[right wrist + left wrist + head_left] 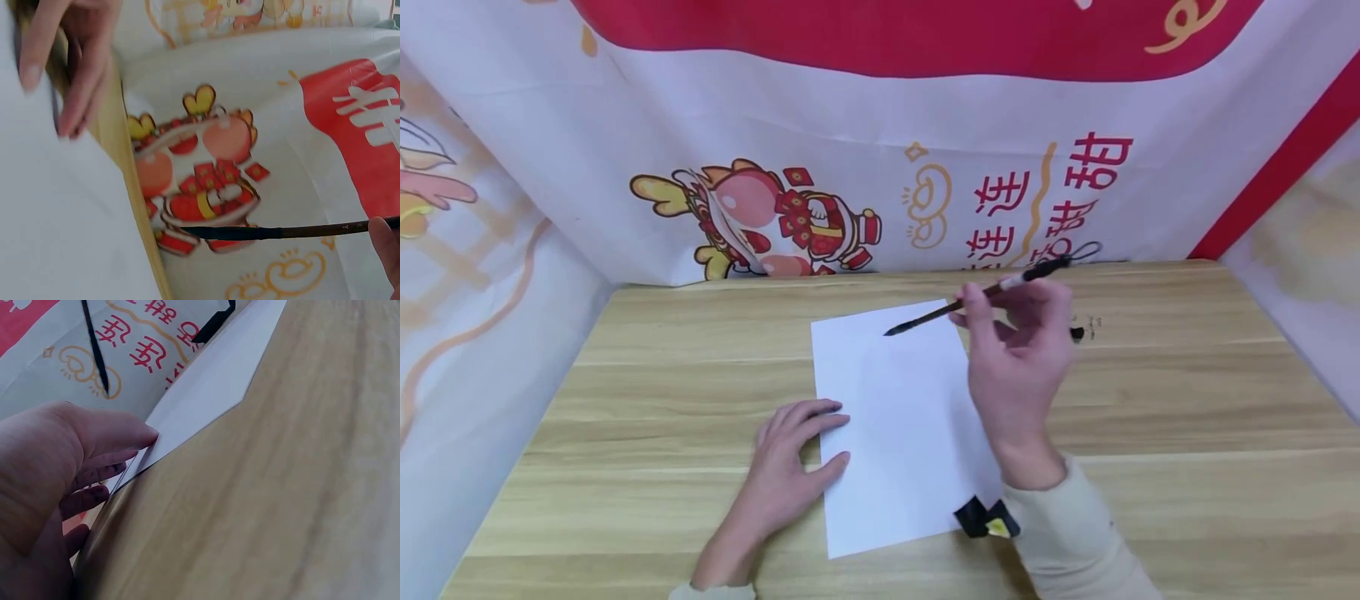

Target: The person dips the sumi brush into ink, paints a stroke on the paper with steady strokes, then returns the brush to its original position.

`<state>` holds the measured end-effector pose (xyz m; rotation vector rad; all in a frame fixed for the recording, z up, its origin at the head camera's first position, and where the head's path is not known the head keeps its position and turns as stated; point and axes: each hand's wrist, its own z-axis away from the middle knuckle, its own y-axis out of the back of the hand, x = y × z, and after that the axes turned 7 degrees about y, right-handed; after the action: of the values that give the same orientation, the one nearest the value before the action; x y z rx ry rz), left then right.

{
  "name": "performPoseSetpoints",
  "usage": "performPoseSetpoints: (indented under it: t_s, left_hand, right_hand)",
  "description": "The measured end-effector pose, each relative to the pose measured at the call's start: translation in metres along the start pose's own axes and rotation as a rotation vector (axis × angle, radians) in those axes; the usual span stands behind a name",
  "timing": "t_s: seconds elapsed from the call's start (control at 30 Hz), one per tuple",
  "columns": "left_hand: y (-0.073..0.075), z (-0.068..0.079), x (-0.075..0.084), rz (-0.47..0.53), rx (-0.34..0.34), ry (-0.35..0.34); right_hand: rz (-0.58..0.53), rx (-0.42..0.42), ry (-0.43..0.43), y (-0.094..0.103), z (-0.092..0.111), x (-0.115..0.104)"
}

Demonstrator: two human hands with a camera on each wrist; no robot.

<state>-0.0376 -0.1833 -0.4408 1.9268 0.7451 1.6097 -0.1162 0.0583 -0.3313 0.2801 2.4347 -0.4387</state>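
A sheet of white paper (895, 450) lies on the wooden table. My left hand (786, 462) rests at its left edge, thumb and fingertips touching the sheet, fingers loosely bent; dark smudges mark some fingertips (94, 494) in the left wrist view. My right hand (1022, 367) pinches a calligraphy brush (940, 312) by its dark handle above the paper's upper right side. The brush's dark bristles point left, and in the right wrist view the brush (300, 232) is held off the sheet. No marks show on the paper.
Behind my right hand, a small black thing (1077, 334) and dark marks (1093, 325) are partly hidden on the table (1187, 400). Black pieces with a yellow patch (985, 518) sit by my right sleeve. A printed cloth (850, 117) hangs behind the table.
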Motion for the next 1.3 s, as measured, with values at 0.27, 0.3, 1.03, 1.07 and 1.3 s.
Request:
performPoseSetpoints:
  t_s: [0.27, 0.3, 1.03, 1.07, 1.3]
  left_hand:
    - [0.001, 0.001, -0.001, 0.043, 0.003, 0.023]
    - [0.001, 0.001, -0.001, 0.045, 0.008, 0.023]
    - [0.003, 0.0, 0.001, 0.056, -0.002, 0.049]
    - [0.004, 0.0, 0.001, 0.057, -0.001, 0.048]
    - [0.004, -0.001, 0.001, 0.054, 0.005, 0.039]
  right_hand:
    - [0.039, -0.069, 0.002, -0.029, 0.031, -0.01]
    - [0.042, -0.07, -0.006, -0.031, 0.034, -0.01]
    - [0.059, -0.192, -0.057, -0.042, 0.061, -0.014]
    - [0.057, -0.192, -0.06, -0.042, 0.061, -0.013]
    - [0.066, -0.196, -0.077, -0.044, 0.064, -0.009]
